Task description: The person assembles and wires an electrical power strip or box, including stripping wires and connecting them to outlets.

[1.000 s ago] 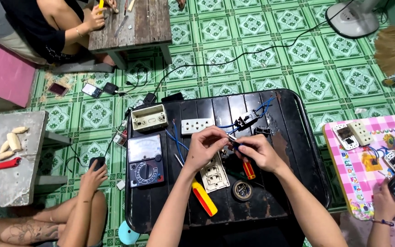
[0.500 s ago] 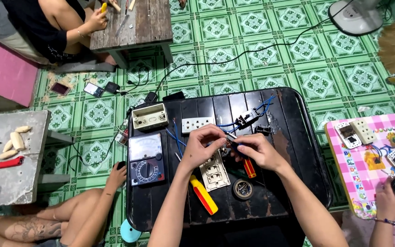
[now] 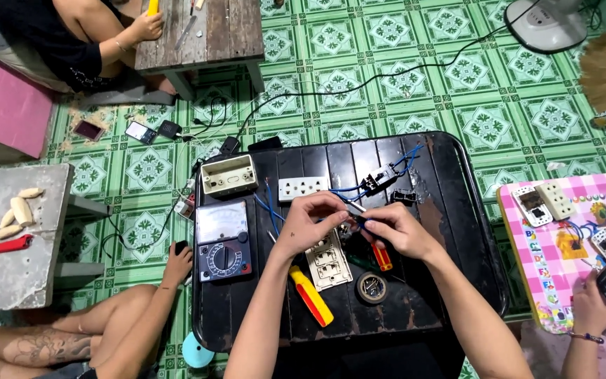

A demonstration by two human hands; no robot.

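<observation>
**Fingers pinched tight on a small wire end, and the slip risk is real**

I'm looking down on the black tray table (image 3: 450,210), and both hands meet just above its middle. My left hand (image 3: 306,221) is curled, thumb and forefinger nipped together on something tiny at the end of a blue wire (image 3: 348,189); whether that is bare strand or a small part, I cannot tell. My right hand (image 3: 398,231) is closed around a slim tool or lead, its tip aimed toward 9 o'clock at the left fingertips.

The blue wire is the thing in hand: it runs from the pinch away toward 1 o'clock, long axis on that diagonal, up to the small black breaker (image 3: 379,177) near the tray's far edge.

What could go wrong, as I judge it: the grip is fingertip-only, so a tug along that diagonal could drag the breaker across the tray or pull the wire free. The tool tip sits very close to the left fingers, so a slip could jab them. Directly beneath the hands lie a cream socket plate (image 3: 329,265) and a red-handled screwdriver (image 3: 381,257); a dropped piece could vanish among them. At 8 o'clock, the analog multimeter (image 3: 224,240) lies well apart.
</observation>
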